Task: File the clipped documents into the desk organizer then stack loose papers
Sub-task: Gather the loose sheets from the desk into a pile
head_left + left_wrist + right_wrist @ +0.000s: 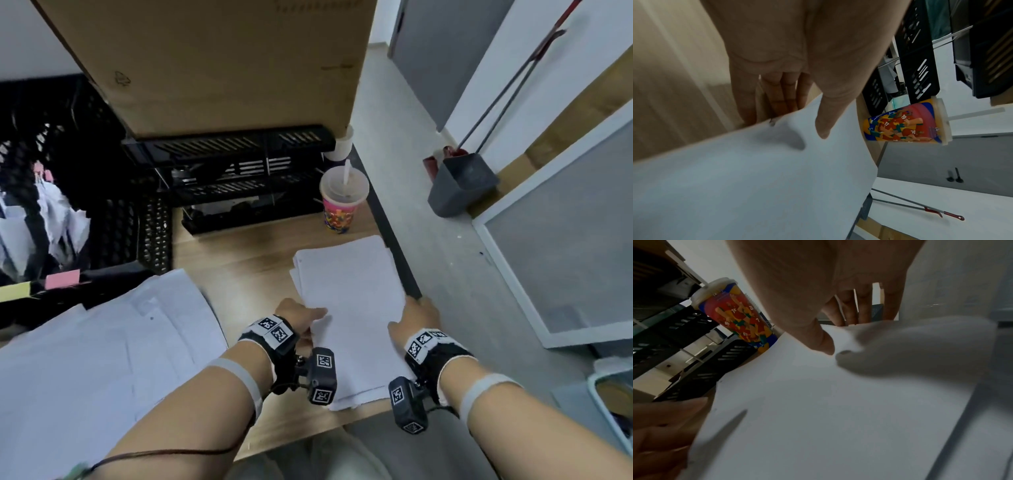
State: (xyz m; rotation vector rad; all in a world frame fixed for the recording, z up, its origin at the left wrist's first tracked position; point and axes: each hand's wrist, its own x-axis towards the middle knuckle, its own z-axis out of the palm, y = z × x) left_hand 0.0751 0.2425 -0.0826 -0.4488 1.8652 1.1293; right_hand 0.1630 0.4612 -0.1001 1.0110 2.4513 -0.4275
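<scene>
A stack of loose white papers (349,301) lies on the wooden desk (236,267) near its right edge. My left hand (305,317) holds the stack's left edge. In the left wrist view its thumb (823,128) lies on the top sheet (756,178) and its fingers (777,104) go under the edge. My right hand (416,317) holds the right edge the same way, thumb (824,344) on the paper (828,418) and fingers (851,313) behind it. Clipped documents (51,212) with pink clips stand in the black mesh desk organizer (113,219) at the left.
A spread of white sheets (102,342) covers the desk's near left, with pink (62,278) and yellow (13,291) sticky notes behind it. Black stacked trays (239,171) under a cardboard box (205,61) stand at the back. A colourful lidded cup (342,202) sits just beyond the stack.
</scene>
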